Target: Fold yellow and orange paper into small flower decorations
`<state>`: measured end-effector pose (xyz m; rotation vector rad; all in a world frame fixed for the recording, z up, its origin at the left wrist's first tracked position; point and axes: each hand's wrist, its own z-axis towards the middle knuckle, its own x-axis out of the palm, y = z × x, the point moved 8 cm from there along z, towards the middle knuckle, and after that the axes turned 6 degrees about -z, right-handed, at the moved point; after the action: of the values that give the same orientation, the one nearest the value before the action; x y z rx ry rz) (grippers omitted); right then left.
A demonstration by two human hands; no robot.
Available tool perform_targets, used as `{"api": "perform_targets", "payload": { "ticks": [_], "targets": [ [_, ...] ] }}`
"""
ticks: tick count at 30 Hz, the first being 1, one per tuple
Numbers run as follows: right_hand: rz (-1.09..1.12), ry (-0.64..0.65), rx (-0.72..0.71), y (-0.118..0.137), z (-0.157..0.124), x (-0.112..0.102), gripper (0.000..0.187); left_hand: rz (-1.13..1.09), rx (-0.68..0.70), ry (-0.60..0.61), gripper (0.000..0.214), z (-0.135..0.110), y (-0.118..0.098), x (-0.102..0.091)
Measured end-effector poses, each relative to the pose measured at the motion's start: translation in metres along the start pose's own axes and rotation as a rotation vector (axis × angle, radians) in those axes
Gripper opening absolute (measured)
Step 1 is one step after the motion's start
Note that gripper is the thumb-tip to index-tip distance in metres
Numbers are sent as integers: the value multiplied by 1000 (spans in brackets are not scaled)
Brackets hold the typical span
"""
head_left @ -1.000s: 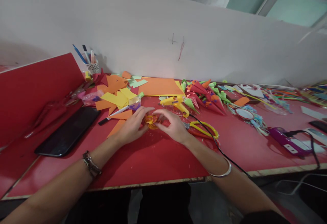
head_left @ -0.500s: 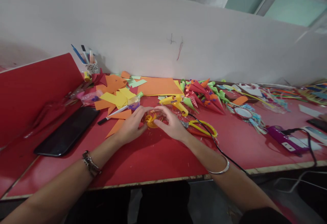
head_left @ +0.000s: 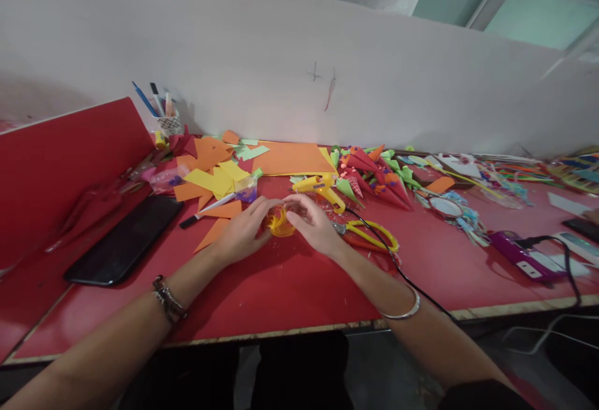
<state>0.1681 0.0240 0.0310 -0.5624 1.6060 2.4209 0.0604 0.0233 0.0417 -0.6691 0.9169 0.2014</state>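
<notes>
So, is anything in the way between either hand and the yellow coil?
Nothing visible is. The yellow coil sits between the left hand and right hand, their fingers curved around it; exact fingertip contact is unclear. The glue gun lies beyond the right hand, outside that space.

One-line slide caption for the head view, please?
Left hand and right hand curve around a yellow coil at a red tabletop, near a yellow hot-glue gun.
</notes>
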Motion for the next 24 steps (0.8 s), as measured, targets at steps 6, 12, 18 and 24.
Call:
{"api": "perform_targets", "payload": {
  "ticks": [6,12,18,24],
  "targets": [
    [-61,13,23,-1,-2,3,24,99,-59,13,50,0,1,-1],
    [-23,20,2,-2,-1,4,23,78,-75,26,52,1,1,-1],
    [15,-5,57,-8,1,-1,30,42,-168,49,48,-1,13,4],
    [-13,-28,29,-9,2,-4,27,-3,-228,-8,46,-2,25,2]
  ]
}}
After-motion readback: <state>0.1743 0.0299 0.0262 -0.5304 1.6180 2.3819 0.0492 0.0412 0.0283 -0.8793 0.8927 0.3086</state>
